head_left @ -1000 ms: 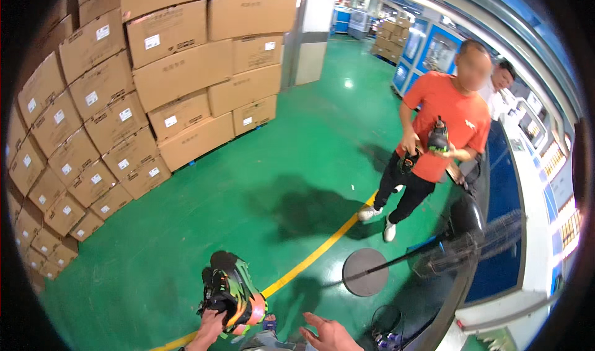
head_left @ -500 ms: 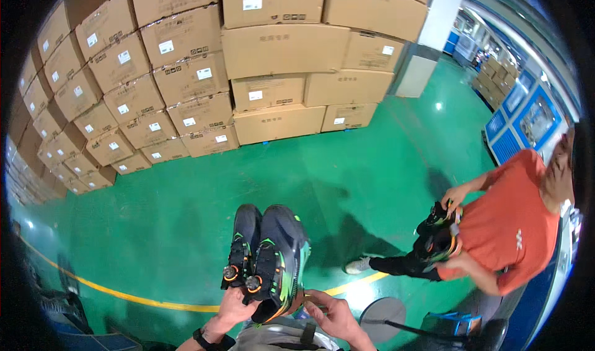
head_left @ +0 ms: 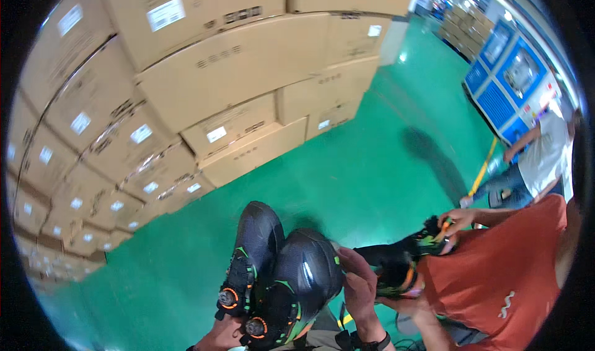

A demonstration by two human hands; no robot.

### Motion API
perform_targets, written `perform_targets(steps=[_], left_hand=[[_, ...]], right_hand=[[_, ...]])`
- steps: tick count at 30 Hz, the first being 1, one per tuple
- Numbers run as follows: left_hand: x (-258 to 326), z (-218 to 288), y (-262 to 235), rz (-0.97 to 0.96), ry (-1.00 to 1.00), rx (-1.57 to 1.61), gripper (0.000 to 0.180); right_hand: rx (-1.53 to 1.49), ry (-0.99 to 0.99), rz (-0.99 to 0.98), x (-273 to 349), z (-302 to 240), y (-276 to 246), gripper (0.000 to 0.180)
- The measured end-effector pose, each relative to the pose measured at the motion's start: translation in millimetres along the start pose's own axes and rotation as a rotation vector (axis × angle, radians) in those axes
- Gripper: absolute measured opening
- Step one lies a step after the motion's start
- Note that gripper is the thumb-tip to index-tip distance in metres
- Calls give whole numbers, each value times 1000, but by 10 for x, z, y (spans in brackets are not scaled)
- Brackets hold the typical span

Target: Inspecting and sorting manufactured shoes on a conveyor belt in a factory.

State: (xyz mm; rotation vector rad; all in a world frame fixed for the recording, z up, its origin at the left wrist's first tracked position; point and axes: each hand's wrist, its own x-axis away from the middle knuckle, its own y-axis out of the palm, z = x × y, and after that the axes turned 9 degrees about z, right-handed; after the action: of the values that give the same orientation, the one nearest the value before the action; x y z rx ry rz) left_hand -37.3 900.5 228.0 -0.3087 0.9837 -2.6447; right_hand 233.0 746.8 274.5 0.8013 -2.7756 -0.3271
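Two black shoes with green and orange trim stand in front of me, toes pointing away: a left-side shoe [head_left: 255, 236] and a right-side shoe [head_left: 308, 265]. Each has a round dial with an orange ring near its opening. My left hand [head_left: 224, 335] is closed around the heel ends of the pair, partly hidden behind them. Against the outer side of the right-side shoe, near its toe, my right hand [head_left: 359, 286] rests with bent fingers gripping the edge. The fingertips are partly hidden by the shoe.
Stacked cardboard boxes [head_left: 242, 59] form a wall at left and ahead, on a green floor [head_left: 396, 159]. Close at right, a person in an orange shirt [head_left: 496, 276] holds dark shoes [head_left: 403, 258]. Farther off are a person in white [head_left: 546, 155] and a blue-white machine [head_left: 496, 97].
The view has turned and the boxes look closer. The shoes are nearer to me. My right hand has moved from the heel forward along the right-side shoe. A person in white has appeared.
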Motion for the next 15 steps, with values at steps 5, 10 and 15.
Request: perform_targets(steps=[5, 10, 15], left_hand=[[-1407, -210, -689, -88, 89, -11, 58], [-2821, -384, -923, -157, 167, -16, 58], [-4088, -362, -1147, -304, 253, 14, 58]], right_hand=[[-27, 34, 4, -868, -396, 374, 63], [19, -71, 340, -1866, -440, 478, 57], [136, -125, 665, -2473, -706, 498, 57]])
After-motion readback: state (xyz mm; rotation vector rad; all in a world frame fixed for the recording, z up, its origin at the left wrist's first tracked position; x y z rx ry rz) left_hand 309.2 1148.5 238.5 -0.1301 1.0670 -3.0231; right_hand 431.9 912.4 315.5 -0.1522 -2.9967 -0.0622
